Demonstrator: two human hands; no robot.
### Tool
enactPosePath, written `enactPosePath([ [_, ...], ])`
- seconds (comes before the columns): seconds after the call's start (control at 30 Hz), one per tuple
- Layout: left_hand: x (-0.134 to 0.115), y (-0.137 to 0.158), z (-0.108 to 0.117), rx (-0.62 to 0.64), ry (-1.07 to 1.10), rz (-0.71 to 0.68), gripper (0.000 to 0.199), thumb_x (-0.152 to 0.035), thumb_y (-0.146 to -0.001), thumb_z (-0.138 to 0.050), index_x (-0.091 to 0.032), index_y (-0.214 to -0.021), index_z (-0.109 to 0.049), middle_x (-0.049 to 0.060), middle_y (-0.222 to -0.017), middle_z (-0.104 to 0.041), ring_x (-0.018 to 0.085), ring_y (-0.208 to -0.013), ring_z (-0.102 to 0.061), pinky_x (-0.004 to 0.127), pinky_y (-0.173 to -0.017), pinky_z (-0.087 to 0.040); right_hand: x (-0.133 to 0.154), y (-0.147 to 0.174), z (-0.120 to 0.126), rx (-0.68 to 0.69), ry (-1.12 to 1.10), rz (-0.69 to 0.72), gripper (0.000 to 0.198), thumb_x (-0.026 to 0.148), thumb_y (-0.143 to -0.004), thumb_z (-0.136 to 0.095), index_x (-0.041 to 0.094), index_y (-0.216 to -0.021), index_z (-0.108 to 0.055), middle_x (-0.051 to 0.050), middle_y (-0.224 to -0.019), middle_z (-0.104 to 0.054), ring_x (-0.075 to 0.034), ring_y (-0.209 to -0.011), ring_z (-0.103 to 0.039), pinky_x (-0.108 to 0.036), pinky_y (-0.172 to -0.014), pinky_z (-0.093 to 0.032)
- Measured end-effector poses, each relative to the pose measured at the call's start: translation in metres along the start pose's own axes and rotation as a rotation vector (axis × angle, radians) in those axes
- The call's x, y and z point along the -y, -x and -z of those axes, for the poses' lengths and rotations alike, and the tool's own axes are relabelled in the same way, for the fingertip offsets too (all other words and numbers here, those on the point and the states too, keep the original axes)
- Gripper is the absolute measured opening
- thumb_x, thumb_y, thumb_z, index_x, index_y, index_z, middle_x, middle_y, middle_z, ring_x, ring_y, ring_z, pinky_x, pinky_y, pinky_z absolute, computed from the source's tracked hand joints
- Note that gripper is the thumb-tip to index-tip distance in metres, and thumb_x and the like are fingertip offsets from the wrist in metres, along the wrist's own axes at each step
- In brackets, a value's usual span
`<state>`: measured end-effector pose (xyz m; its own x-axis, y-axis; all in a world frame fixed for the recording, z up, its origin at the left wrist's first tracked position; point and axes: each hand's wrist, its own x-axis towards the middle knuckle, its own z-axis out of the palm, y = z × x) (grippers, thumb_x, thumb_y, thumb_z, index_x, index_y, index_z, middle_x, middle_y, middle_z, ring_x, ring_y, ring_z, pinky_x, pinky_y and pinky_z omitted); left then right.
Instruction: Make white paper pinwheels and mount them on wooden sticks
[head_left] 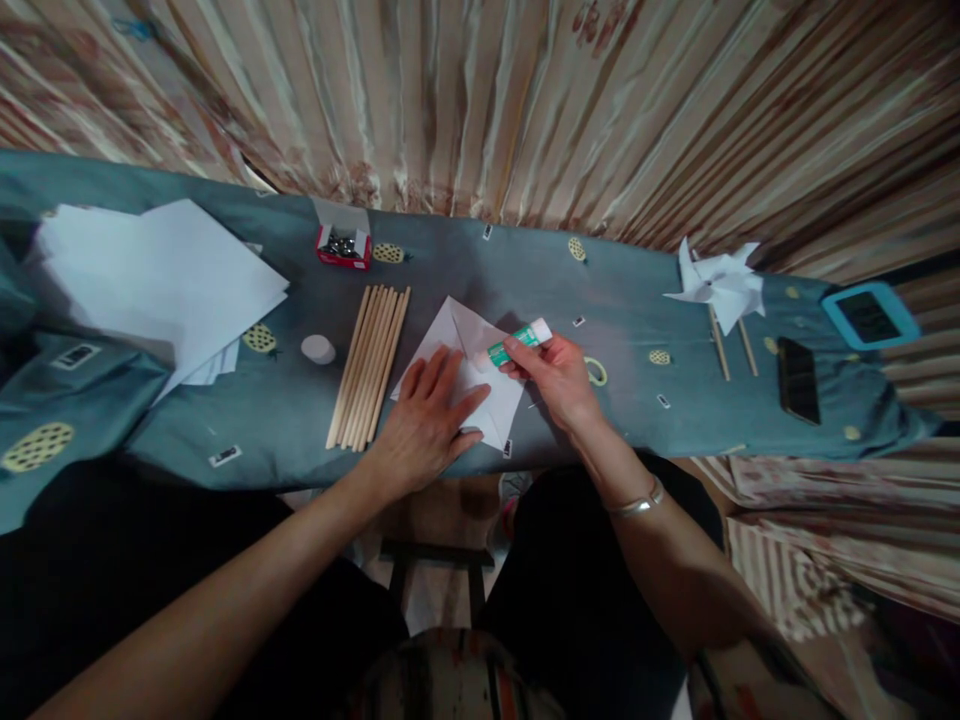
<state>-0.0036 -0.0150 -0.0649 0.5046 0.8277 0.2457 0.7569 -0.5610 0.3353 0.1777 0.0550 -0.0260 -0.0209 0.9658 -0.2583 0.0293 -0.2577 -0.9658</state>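
A square of white paper (495, 410) lies on the cloth in front of me, with cut or fold lines running in from its corners. My left hand (427, 415) rests on its left part, fingers spread and flat. In my right hand (555, 370) is a green and white glue stick (517, 343), its left end close to the middle of the paper. Whether that end touches the paper I cannot tell. A round white cap (318, 349) stands to the left, beyond a row of wooden sticks (367, 370).
At the left is a pile of white paper sheets (165, 280). A small red box (343, 246) of metal pins sits at the back. To the right lie paper pinwheels (720, 285) on sticks, a phone (799, 380) and a blue-framed device (870, 315). A curtain (480, 110) hangs behind.
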Motion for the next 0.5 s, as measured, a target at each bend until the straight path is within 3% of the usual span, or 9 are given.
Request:
enactPosePath([
  [0.33, 0.0, 0.0, 0.001, 0.01, 0.009, 0.016, 0.052, -0.045, -0.088, -0.06, -0.026, -0.135, -0.049, 0.013, -0.157, -0.026, 0.039, -0.144, -0.022, 0.059, -0.112, -0.027, -0.014, -0.006, -0.004, 0.016, 0.057, 0.078, 0.039, 0.051, -0.06, -0.08, 0.021, -0.073, -0.059, 0.002, -0.066, -0.066, -0.012, -0.059, -0.062, -0.029, -0.061, -0.053],
  [0.5, -0.001, 0.001, -0.001, -0.028, 0.019, 0.021, 0.05, -0.045, -0.087, -0.059, -0.026, -0.133, -0.052, 0.014, -0.158, -0.021, 0.042, -0.145, -0.017, 0.06, -0.113, -0.025, -0.015, -0.007, -0.004, 0.0, 0.095, 0.09, 0.037, 0.049, -0.063, -0.078, 0.02, -0.074, -0.059, 0.001, -0.065, -0.066, -0.013, -0.058, -0.062, -0.03, -0.061, -0.054],
])
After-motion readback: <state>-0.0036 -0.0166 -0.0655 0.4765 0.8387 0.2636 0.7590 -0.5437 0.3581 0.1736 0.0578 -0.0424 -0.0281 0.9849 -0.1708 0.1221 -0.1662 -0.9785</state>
